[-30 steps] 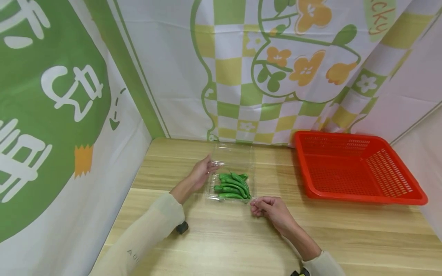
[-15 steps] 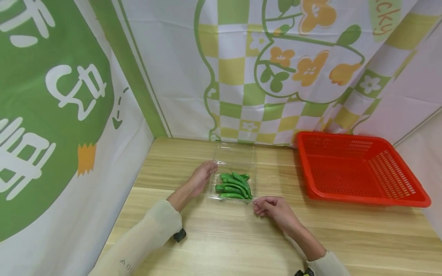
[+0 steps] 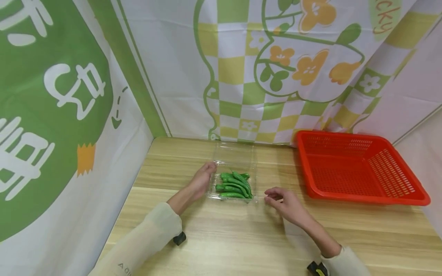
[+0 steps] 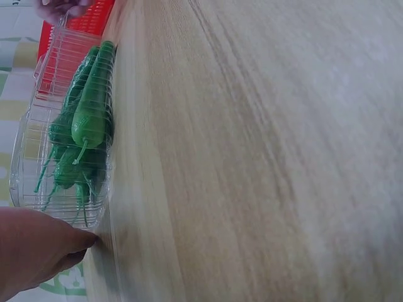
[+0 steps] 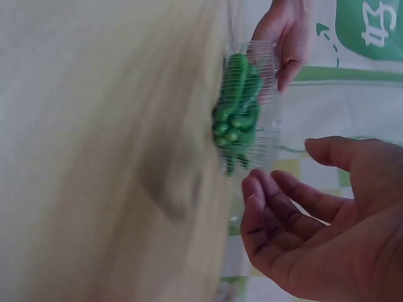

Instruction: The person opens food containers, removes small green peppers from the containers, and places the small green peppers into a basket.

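A clear plastic clamshell box (image 3: 254, 180) lies on the wooden table with its lid (image 3: 234, 152) folded back. Several green chili peppers (image 3: 236, 185) are heaped in its base. My left hand (image 3: 201, 180) grips the box's left side; in the left wrist view its thumb (image 4: 79, 240) is at the wall near the tabletop, the other fingers out of sight. To the right of the box, my right hand (image 3: 286, 205) is apart from it. In the right wrist view its fingers (image 5: 271, 226) are loosely bent, thumb spread, with nothing between them.
A red perforated basket (image 3: 310, 191) stands at the table's right rear. A printed curtain (image 3: 231, 69) hangs behind the wooden table (image 3: 221, 241), and another sheet (image 3: 131, 145) borders its left side.
My right hand has come away from the box's front right corner, moving right, and its fingers have spread. My left hand's fingers have drawn in at the box's left side.
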{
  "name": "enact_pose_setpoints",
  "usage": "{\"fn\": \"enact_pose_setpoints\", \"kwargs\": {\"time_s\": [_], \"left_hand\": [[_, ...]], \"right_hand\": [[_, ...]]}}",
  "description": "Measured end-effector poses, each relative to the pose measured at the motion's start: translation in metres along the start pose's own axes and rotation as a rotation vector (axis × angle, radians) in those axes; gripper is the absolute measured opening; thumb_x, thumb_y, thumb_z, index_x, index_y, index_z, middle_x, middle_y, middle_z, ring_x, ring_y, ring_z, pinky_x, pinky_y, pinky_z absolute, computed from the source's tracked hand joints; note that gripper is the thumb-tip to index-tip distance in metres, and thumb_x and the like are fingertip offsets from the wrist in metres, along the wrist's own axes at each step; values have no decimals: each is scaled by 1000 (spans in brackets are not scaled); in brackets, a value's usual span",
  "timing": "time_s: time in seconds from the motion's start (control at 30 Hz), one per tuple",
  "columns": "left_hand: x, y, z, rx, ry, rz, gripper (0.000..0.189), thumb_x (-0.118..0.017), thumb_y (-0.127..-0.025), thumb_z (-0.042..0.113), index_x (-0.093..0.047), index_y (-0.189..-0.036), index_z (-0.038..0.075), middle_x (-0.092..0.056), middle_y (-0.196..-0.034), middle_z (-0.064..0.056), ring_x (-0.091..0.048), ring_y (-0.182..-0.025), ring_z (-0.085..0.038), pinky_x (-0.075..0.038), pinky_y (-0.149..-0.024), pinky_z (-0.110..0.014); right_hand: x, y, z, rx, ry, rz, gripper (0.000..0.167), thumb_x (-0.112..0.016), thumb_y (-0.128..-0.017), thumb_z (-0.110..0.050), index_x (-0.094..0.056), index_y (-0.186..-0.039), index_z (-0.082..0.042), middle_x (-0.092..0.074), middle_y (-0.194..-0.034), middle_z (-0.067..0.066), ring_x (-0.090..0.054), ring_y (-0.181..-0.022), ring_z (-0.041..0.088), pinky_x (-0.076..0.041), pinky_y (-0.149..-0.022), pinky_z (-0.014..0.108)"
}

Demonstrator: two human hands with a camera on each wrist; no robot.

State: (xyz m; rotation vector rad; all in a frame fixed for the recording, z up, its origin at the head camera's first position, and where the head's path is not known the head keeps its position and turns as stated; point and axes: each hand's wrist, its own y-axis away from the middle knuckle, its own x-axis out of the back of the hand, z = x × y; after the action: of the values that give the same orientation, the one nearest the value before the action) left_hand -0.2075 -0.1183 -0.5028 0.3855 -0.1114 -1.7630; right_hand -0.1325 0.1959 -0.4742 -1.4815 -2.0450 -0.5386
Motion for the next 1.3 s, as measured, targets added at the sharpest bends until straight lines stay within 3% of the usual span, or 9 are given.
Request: {"fn": "enact_pose_setpoints", "kwargs": {"time_s": [0.23,0.6,1.0,1.3], "left_hand": [[-1,2,1,9,-16,-5,52,-29,-117,19,-24,-162,-5,-18,-173,-24,-6,-162,-43,-3,-130,-63],[-4,3,1,8,-34,14,51,-29,-116,17,-26,-162,-5,-18,-174,-24,-6,-162,-42,-1,-131,-61],[-5,4,0,6,-52,22,50,-29,-115,14,-27,-162,-5,-18,-173,-26,-9,-162,-44,-5,-131,-61],[-4,4,-2,1,-54,23,50,-29,-116,14,-29,-161,-5,-20,-172,-25,-9,-162,-44,-5,-131,-61]], "right_hand": [[14,-5,-23,165,262,78,23,-80,-94,-11,-76,-114,0,-77,-110,13,-76,-92,26,-65,-75,40],[23,-28,-47,333,414,19,24,-82,-91,-8,-76,-113,-2,-76,-109,11,-74,-92,25,-64,-77,41],[14,-49,-73,359,503,-128,25,-78,-92,-9,-76,-116,-1,-76,-111,8,-73,-97,26,-64,-82,42],[1,-64,-80,389,535,-160,29,-81,-90,-8,-76,-117,1,-76,-113,12,-74,-98,27,-64,-83,44]]}}
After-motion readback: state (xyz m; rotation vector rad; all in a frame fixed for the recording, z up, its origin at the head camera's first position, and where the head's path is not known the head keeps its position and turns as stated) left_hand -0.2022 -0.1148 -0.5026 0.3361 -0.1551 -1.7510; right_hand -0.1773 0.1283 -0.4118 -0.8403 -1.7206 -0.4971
